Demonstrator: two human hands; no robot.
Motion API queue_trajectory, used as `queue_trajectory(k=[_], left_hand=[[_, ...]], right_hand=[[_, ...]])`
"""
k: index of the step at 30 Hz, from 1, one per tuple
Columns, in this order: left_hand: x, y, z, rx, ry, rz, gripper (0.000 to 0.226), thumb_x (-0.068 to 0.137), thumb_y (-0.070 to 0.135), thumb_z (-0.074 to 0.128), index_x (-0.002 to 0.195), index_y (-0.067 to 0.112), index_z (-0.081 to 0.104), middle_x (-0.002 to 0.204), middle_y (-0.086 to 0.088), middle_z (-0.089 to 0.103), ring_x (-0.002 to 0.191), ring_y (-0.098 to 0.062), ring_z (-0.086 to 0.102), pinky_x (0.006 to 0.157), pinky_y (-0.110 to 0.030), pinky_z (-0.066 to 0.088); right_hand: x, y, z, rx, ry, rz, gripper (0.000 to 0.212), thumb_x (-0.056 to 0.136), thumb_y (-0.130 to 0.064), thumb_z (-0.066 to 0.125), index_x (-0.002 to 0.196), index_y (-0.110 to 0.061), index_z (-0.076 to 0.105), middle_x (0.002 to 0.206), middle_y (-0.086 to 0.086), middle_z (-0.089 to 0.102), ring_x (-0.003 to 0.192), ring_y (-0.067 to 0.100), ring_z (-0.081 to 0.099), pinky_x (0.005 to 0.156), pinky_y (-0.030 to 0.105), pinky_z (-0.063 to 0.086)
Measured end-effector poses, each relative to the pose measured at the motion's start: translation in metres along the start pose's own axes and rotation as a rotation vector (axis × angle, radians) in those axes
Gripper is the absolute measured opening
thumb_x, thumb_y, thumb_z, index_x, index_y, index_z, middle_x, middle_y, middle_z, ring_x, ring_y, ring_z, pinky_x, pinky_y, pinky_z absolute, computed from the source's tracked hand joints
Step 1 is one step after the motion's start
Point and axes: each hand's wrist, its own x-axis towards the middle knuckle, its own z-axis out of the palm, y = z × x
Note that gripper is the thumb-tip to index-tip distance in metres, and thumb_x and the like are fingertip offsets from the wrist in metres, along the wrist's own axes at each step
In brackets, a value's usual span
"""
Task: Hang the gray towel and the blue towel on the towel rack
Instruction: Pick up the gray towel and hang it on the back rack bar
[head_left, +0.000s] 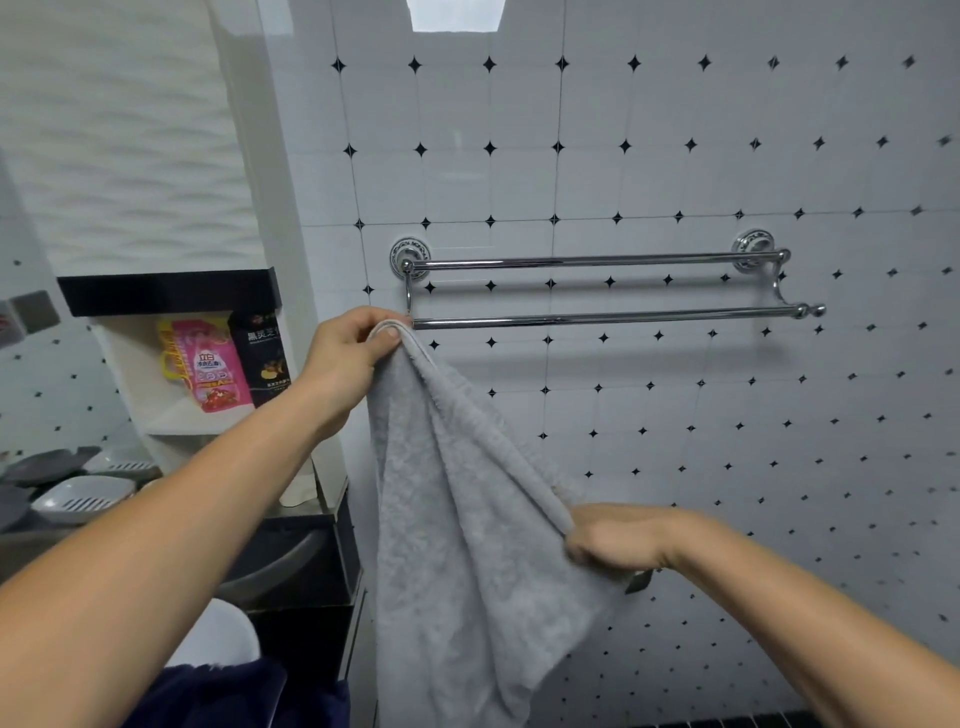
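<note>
The open shelf (156, 405) at left holds a pink pouch (210, 364) and a black packet (262, 358), both upright and side by side. Below it, the counter (291, 512) carries gray and white soap dishes (83, 499).

The left hand (353, 353) pinches a top corner of the gray towel (457, 519) between thumb and fingers, just beside the left end of the rack's lower bar. The right hand (618, 538) is closed on the towel's edge lower down and to the right, fingers curled into the cloth. The towel hangs between the two hands and does not yet rest on either bar.

A dark blue cloth (234, 696) at the bottom edge is probably the blue towel (only a small part shows).

The towel rack (597, 288) has two chrome bars on the tiled wall (675, 156), upper bar nearer the wall, lower bar farther out. Both bars are bare along their full length. The wall to the right of and below the rack is unobstructed.
</note>
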Motion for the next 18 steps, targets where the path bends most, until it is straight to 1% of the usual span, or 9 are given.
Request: queue_trajectory(k=[1,3,5,7,8,9,11,14,18], left_hand=[[0.000,-0.002,-0.001,0.015,-0.007,-0.001,0.027,0.093,0.004,0.058,0.084,0.025,0.072,0.091,0.006,0.070,0.078,0.003,0.063,0.066,-0.007,0.047],[-0.001,-0.008,-0.002,0.051,-0.033,-0.008,0.025,0.093,0.005,0.059,0.084,0.025,0.072,0.096,0.006,0.070,0.085,-0.001,0.062,0.068,-0.006,0.046],[-0.003,-0.014,-0.001,0.096,-0.062,-0.019,0.025,0.093,0.007,0.060,0.083,0.027,0.072,0.097,0.005,0.070,0.086,-0.002,0.062,0.067,-0.004,0.045],[-0.003,-0.020,-0.002,0.142,-0.064,-0.025,0.026,0.093,0.008,0.059,0.082,0.028,0.072,0.093,0.006,0.070,0.083,-0.002,0.060,0.066,-0.006,0.045],[-0.002,-0.023,-0.005,0.160,-0.048,-0.032,0.025,0.093,0.008,0.059,0.083,0.027,0.071,0.091,0.006,0.070,0.082,-0.002,0.060,0.067,-0.009,0.046],[0.000,-0.025,-0.009,0.175,-0.020,-0.044,0.025,0.093,0.008,0.058,0.083,0.027,0.071,0.090,0.005,0.069,0.081,-0.004,0.059,0.068,-0.013,0.046],[0.001,-0.031,-0.019,0.190,0.046,-0.077,0.025,0.093,0.008,0.058,0.083,0.026,0.070,0.087,0.004,0.069,0.078,-0.006,0.059,0.064,-0.014,0.045],[0.000,-0.041,-0.028,0.190,0.080,-0.101,0.025,0.092,0.006,0.059,0.081,0.025,0.071,0.082,0.004,0.069,0.073,-0.007,0.059,0.055,-0.005,0.044],[-0.002,-0.046,-0.024,0.165,0.044,-0.127,0.020,0.093,0.008,0.059,0.086,0.022,0.072,0.086,0.000,0.070,0.076,-0.009,0.060,0.062,-0.014,0.046]], right_hand=[[-0.001,0.001,0.001,-0.177,-0.039,0.038,0.018,0.078,-0.020,0.047,0.060,-0.022,0.049,0.064,-0.006,0.042,0.048,0.007,0.040,0.044,0.021,0.030],[-0.002,0.001,0.005,-0.460,-0.107,0.103,0.019,0.074,-0.015,0.046,0.058,-0.015,0.036,0.061,0.002,0.039,0.048,0.016,0.035,0.046,0.023,0.028],[-0.003,0.003,0.008,-0.632,-0.096,0.118,0.009,0.073,-0.009,0.046,0.064,-0.010,0.045,0.076,0.010,0.051,0.060,0.023,0.050,0.051,0.029,0.042],[-0.007,0.003,0.002,-0.719,0.007,0.121,0.006,0.076,-0.010,0.054,0.081,-0.008,0.057,0.104,0.014,0.052,0.086,0.030,0.060,0.067,0.033,0.050],[-0.010,0.006,-0.004,-0.707,0.088,0.123,0.013,0.076,-0.012,0.058,0.089,-0.009,0.059,0.106,0.012,0.047,0.091,0.031,0.059,0.069,0.033,0.048],[-0.015,0.010,-0.011,-0.665,0.168,0.125,0.015,0.077,-0.014,0.059,0.092,-0.011,0.058,0.102,0.009,0.044,0.089,0.030,0.057,0.069,0.033,0.046],[-0.027,0.023,-0.029,-0.571,0.328,0.107,0.009,0.078,-0.015,0.053,0.087,-0.014,0.053,0.091,0.004,0.039,0.081,0.027,0.053,0.066,0.033,0.046],[-0.038,0.045,-0.051,-0.463,0.498,0.088,0.010,0.078,-0.022,0.049,0.078,-0.013,0.055,0.089,0.003,0.046,0.080,0.028,0.056,0.070,0.036,0.050],[-0.039,0.058,-0.066,-0.381,0.696,0.080,0.018,0.090,-0.032,0.059,0.088,-0.018,0.071,0.088,0.002,0.054,0.088,0.025,0.057,0.075,0.034,0.046]])
